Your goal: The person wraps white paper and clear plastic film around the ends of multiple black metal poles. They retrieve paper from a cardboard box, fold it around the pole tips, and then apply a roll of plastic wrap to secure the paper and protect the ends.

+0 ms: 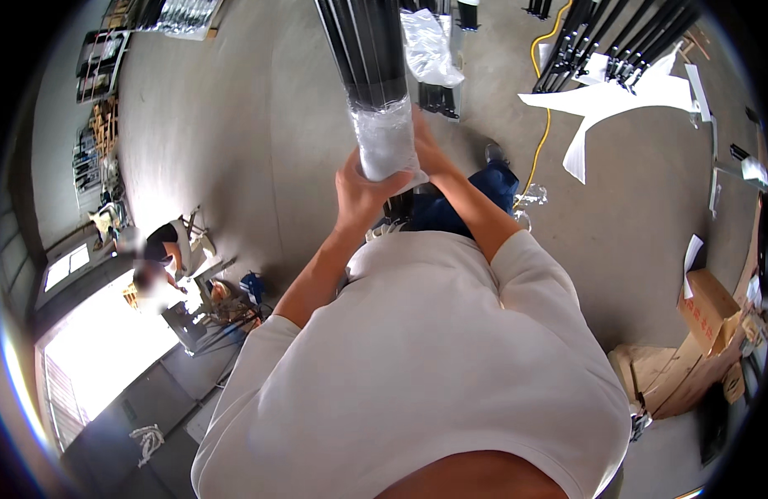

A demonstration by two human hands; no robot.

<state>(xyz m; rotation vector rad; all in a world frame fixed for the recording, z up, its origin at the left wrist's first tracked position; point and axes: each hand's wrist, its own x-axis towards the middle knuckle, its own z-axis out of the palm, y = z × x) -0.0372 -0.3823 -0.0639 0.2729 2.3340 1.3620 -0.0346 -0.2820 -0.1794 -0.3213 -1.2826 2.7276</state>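
Observation:
A bundle of long black bars (363, 50) stands in front of my body, reaching up to the top edge of the picture. Clear plastic film (384, 137) is wound around its nearer part. My left hand (363, 190) is closed around the left and near side of the wrapped part, thumb across the film. On the other side, my right hand (427, 154) presses against the wrap; its fingers are mostly hidden behind the bundle. Below the hands, dark bar ends show close to my waist.
Another film-wrapped black bundle (438, 98) lies just beyond. At the far right, several black bars (625, 41) rest on white sheeting (600, 100). A yellow cable (544, 141) crosses the floor. Cardboard boxes (708, 308) stand right; another person (163, 249) works at left.

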